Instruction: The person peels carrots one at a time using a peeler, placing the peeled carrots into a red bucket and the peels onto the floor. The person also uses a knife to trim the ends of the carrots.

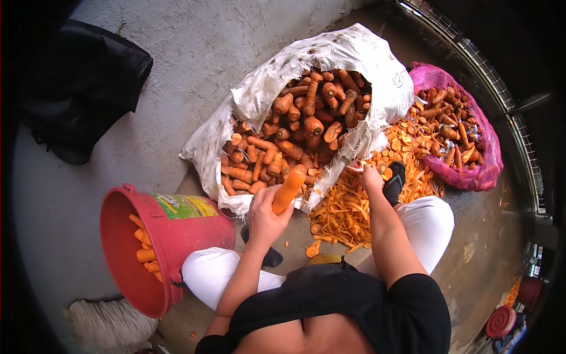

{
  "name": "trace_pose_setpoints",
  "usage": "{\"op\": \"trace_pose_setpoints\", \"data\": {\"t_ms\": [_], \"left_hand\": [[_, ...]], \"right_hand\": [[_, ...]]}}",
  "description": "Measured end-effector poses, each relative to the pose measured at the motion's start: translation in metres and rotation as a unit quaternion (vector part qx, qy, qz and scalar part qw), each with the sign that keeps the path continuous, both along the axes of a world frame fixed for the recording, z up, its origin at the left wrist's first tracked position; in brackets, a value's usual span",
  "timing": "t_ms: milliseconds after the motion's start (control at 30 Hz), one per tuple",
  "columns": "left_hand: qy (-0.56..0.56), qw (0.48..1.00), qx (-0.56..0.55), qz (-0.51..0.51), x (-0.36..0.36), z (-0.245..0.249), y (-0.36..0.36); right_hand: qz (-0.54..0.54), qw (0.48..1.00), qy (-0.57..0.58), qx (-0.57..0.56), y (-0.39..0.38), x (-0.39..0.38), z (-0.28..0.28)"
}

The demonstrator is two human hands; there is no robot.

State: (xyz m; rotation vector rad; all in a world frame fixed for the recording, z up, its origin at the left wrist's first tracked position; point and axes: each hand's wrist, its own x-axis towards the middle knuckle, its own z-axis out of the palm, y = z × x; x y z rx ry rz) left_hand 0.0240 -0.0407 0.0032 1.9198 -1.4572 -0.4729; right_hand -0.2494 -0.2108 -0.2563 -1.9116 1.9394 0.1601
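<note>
Nearest the camera, just past the left knee (206, 274), the left hand (263, 219) has its fingers clamped round the lower end of a peeled carrot (289, 189). The carrot's long axis rises up and rightward from the palm toward the white sack (359, 53), and the red bucket (200, 233) lies on the concrete floor (177, 88) just to that hand's left. Farther right, the right hand (371, 178) reaches over the peelings (348, 212) to a small red-and-white object (356, 167) at the sack's lower edge. The hand's back hides its fingertips, so whether they close on the object, and what it is, cannot be told.
</note>
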Motion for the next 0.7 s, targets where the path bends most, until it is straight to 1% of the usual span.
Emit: {"op": "trace_pose_setpoints", "data": {"t_ms": [67, 167, 233, 300, 367, 400, 433, 467, 500, 533, 567, 600, 633, 700], "left_hand": [[-0.035, 0.999, 0.0, -0.007, 0.003, -0.001, 0.0], [-0.094, 0.995, -0.024, -0.019, 0.011, -0.008, 0.003], [-0.13, 0.99, -0.036, -0.028, 0.014, -0.002, 0.006], [-0.163, 0.985, -0.044, -0.036, 0.015, 0.008, 0.009], [-0.195, 0.98, -0.018, -0.042, 0.018, 0.014, 0.013], [-0.203, 0.978, -0.004, -0.04, 0.02, 0.014, 0.016], [-0.21, 0.977, 0.011, -0.038, 0.023, 0.012, 0.018], [-0.233, 0.97, 0.058, -0.05, 0.027, 0.008, 0.018], [-0.234, 0.968, 0.065, -0.054, 0.029, 0.009, 0.02], [-0.237, 0.967, 0.072, -0.056, 0.032, 0.011, 0.021], [-0.242, 0.965, 0.081, -0.06, 0.035, 0.013, 0.024], [-0.259, 0.963, 0.052, -0.063, 0.037, 0.012, 0.028], [-0.273, 0.959, 0.044, -0.064, 0.039, 0.013, 0.03], [-0.301, 0.951, 0.034, -0.069, 0.039, 0.018, 0.035]], "right_hand": [[0.027, 1.0, 0.0, -0.007, -0.001, -0.002, 0.004], [0.067, 0.997, -0.006, -0.042, 0.009, -0.002, 0.028], [0.043, 0.998, -0.039, -0.028, 0.017, -0.001, 0.044], [0.004, 0.994, -0.098, -0.044, 0.026, 0.003, 0.061], [-0.011, 0.981, -0.144, -0.132, 0.035, 0.008, 0.061], [-0.06, 0.947, -0.303, -0.091, 0.036, 0.013, 0.069], [-0.104, 0.885, -0.452, -0.044, 0.04, 0.022, 0.077], [-0.145, 0.828, -0.541, 0.016, 0.053, 0.036, 0.118], [-0.081, 0.77, -0.633, -0.003, 0.057, 0.04, 0.113], [-0.12, 0.74, -0.661, 0.022, 0.065, 0.049, 0.127], [-0.162, 0.717, -0.676, 0.046, 0.08, 0.064, 0.168], [-0.15, 0.703, -0.692, 0.062, 0.089, 0.07, 0.179], [-0.14, 0.688, -0.708, 0.078, 0.1, 0.074, 0.193], [-0.076, 0.704, -0.692, 0.14, 0.123, 0.072, 0.232]]}}
